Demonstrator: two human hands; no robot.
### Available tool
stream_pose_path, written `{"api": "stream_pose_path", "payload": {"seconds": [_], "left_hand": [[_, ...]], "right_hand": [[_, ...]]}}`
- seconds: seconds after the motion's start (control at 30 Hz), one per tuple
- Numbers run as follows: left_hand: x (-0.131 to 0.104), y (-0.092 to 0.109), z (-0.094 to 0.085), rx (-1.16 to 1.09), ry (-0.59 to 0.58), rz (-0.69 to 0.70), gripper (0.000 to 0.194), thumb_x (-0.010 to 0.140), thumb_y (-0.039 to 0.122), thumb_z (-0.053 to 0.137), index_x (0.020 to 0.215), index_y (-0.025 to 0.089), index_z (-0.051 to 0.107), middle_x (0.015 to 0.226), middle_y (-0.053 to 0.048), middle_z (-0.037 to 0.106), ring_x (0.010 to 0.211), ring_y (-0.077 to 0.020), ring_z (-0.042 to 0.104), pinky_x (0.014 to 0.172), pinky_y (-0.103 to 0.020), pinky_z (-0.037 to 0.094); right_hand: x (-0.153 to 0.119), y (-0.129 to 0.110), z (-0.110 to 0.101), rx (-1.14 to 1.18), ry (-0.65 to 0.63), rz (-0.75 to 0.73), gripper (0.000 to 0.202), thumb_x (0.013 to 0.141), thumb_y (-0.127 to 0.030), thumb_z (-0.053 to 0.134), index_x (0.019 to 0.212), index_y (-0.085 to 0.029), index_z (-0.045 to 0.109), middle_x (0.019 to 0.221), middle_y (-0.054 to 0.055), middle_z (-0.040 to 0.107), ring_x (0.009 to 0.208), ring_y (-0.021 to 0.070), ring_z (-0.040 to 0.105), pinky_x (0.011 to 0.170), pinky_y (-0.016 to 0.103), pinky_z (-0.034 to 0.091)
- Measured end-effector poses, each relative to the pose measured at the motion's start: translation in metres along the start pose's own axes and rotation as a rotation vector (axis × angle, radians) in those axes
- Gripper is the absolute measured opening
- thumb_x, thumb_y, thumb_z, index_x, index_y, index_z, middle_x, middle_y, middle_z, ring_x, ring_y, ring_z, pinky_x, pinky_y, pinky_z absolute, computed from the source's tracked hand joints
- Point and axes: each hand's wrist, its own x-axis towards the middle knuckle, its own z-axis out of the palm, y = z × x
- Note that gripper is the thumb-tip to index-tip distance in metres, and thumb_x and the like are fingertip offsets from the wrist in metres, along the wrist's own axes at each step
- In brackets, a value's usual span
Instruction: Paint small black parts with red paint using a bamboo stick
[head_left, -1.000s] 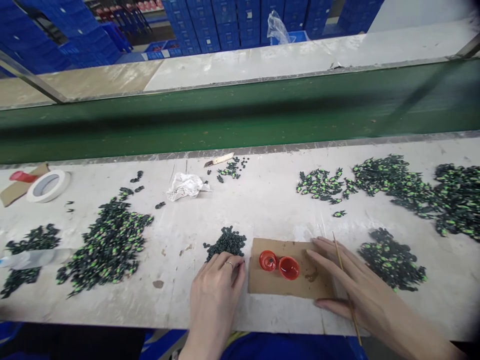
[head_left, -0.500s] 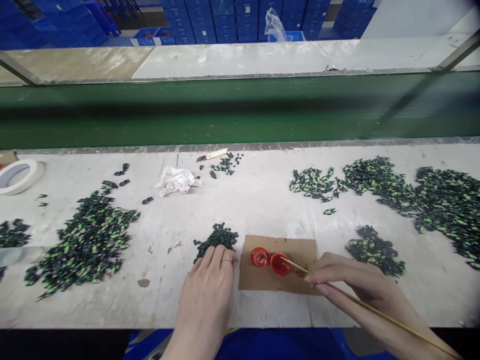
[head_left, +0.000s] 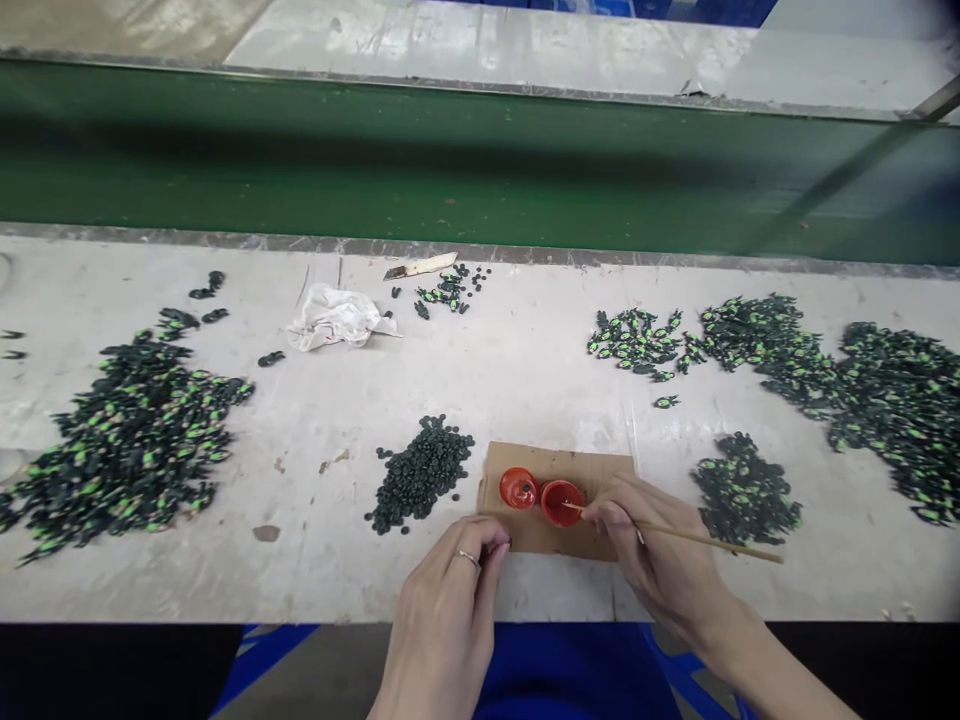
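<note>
My left hand (head_left: 454, 600) pinches a small dark disc (head_left: 509, 542) between thumb and fingertips, at the lower left edge of a piece of brown cardboard (head_left: 540, 538). Two small red pots sit on that cardboard; the left pot (head_left: 518, 488) has a dark speck in it. Over the right pot (head_left: 561, 502), my right hand (head_left: 664, 545) is closed around a thin wooden stick (head_left: 712, 541), its tip inside the pot. A pile of small dark discs (head_left: 424, 470) lies beyond my left hand. Near my right hand is a pile of dark green-marked pieces (head_left: 746, 490).
Larger heaps of dark and green pieces lie at left (head_left: 142, 440) and far right (head_left: 900, 410). Toward the back are a crumpled white tissue (head_left: 337, 317), a cutter-like tool (head_left: 420, 265) and a small cluster of pieces (head_left: 637, 340). A green belt (head_left: 450, 170) runs behind the table.
My left hand has drawn back from the disc pile toward the cardboard, a disc in its fingers. My right hand has moved closer to the pot, the stick lying flatter. The view has tilted down.
</note>
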Motion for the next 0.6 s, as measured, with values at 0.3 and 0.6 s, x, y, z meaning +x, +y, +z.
{"api": "stream_pose_path", "payload": {"seconds": [0.3,0.6], "left_hand": [[-0.004,-0.002,0.011,-0.070,0.002,-0.058,0.015,0.105,0.017,0.048,0.107,0.027,0.059,0.097,0.000,0.071,0.085,-0.0167,0.071,0.078,-0.028,0.055],[-0.001,0.008,0.013,-0.168,0.089,-0.168,0.014,0.104,0.022,0.052,0.101,0.028,0.065,0.094,0.002,0.073,0.082,-0.0144,0.070,0.077,-0.024,0.050]], "right_hand": [[-0.002,0.001,0.002,0.040,0.004,0.023,0.032,0.110,-0.014,0.041,0.083,-0.018,0.056,0.069,-0.002,0.054,0.060,0.0106,0.052,0.058,0.022,0.039],[-0.006,-0.002,-0.002,0.335,0.105,0.236,0.034,0.112,-0.019,0.043,0.086,-0.019,0.065,0.069,-0.001,0.059,0.063,0.0102,0.058,0.059,0.021,0.043]]}}
